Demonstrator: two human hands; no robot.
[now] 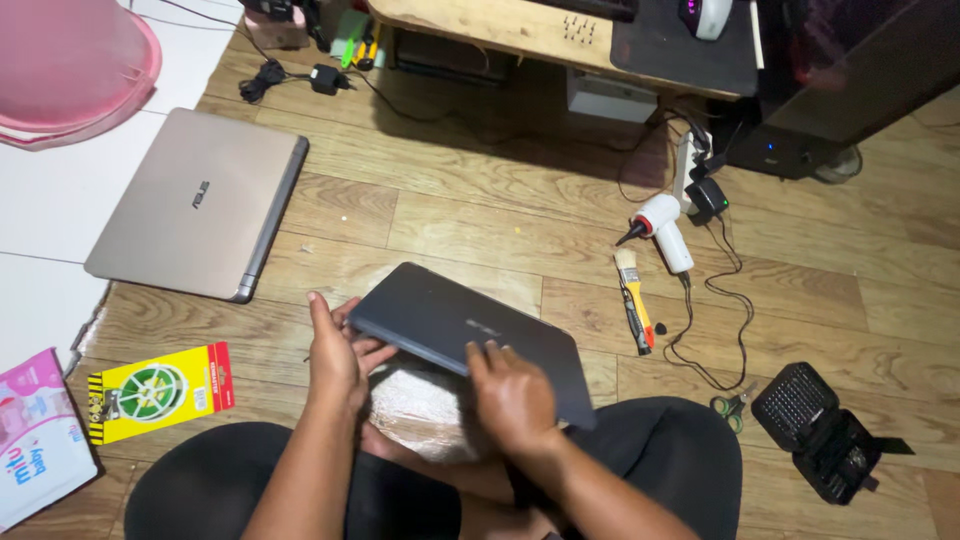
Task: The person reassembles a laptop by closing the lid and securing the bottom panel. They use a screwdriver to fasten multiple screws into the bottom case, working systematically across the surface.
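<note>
A dark blue-grey closed laptop (455, 325) is held tilted above the wooden floor, over my lap. My left hand (335, 352) grips its left edge, fingers curled under. My right hand (512, 395) rests flat on its lid near the front edge. Beneath the laptop sits a pale, mesh-textured bundle (415, 410) between my knees, partly hidden.
A closed gold-coloured laptop (200, 205) lies at the left. A yellow card pack (160, 392) and pink packet (35, 435) lie lower left. A brush (632, 295), white blower (662, 228), scissors (733, 405) and open black bit case (820, 430) lie at the right. A low desk (520, 25) stands behind.
</note>
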